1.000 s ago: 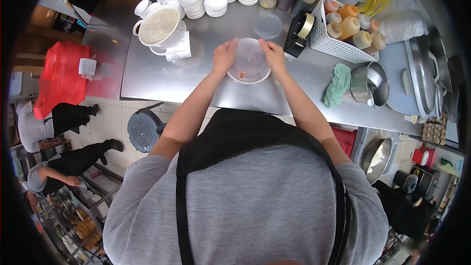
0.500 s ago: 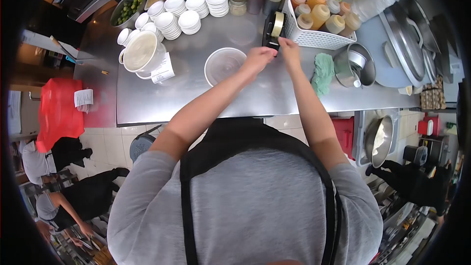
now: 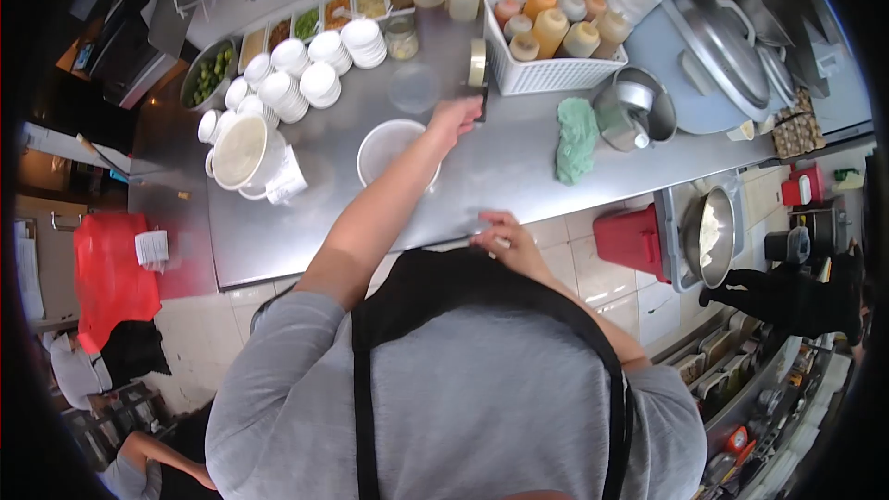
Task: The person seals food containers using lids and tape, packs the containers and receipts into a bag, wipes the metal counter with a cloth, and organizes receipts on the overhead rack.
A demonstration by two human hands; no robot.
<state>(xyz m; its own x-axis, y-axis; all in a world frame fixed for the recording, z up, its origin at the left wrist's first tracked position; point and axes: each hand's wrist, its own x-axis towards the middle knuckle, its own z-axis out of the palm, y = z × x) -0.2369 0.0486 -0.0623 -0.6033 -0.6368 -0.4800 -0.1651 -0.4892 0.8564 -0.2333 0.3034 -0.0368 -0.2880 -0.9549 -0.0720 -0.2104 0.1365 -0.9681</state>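
My left hand (image 3: 456,120) reaches over the steel counter, fingers closed at the front end of a black tape dispenser (image 3: 484,106). A pale roll of tape (image 3: 477,62) sits in the dispenser. Below my left wrist stands a round, translucent plastic tub (image 3: 384,153), partly covered by my forearm. A clear round lid (image 3: 414,88) lies beyond it. My right hand (image 3: 509,243) is in front of my apron near the counter's edge, fingers bent and apart. I make out nothing in it; any thin strip of tape would be too small to see.
A white basket (image 3: 556,77) of sauce bottles stands right of the dispenser, near a green cloth (image 3: 576,141) and steel pots (image 3: 648,106). Stacked white cups (image 3: 282,97) and a filled tub (image 3: 243,153) with a receipt are left. Other people are behind me.
My right hand has come away from the tape dispenser, back toward my body. My left hand stays at the dispenser. The camera view has shifted and turned.
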